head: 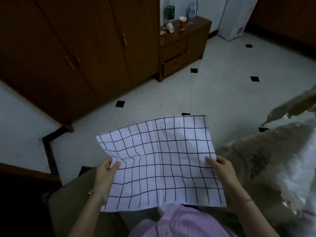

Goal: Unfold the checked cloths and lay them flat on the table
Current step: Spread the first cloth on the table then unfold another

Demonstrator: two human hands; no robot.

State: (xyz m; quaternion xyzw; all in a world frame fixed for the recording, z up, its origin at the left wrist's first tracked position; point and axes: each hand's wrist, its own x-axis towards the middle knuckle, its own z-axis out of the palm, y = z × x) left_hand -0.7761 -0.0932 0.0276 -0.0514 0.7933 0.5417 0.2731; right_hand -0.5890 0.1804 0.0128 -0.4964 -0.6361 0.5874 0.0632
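One checked cloth, white with dark grid lines, is spread open in the air in front of the person, above the lap and the floor. It is nearly flat, with a crease down the middle and ripples near its left edge. The left hand pinches the left edge, its grip closed on the cloth with the thumb on top and the fabric bunched there. The right hand grasps the right edge, thumb over the top face and fingers underneath. Each wrist wears a thin bracelet.

The cloth's near edge hangs just above pink striped clothing at the bottom of the view. Beneath the left forearm is a brown cushion. To the right lies a brown and pale furry blanket, touching the right forearm.

Farther off, the floor is pale tile with small black diamonds. A dark wooden wardrobe stands at the far left. Beside it is a low cabinet with two drawers, carrying two bottles, a red cup and a tipped white cup. A white box stands against the far wall.
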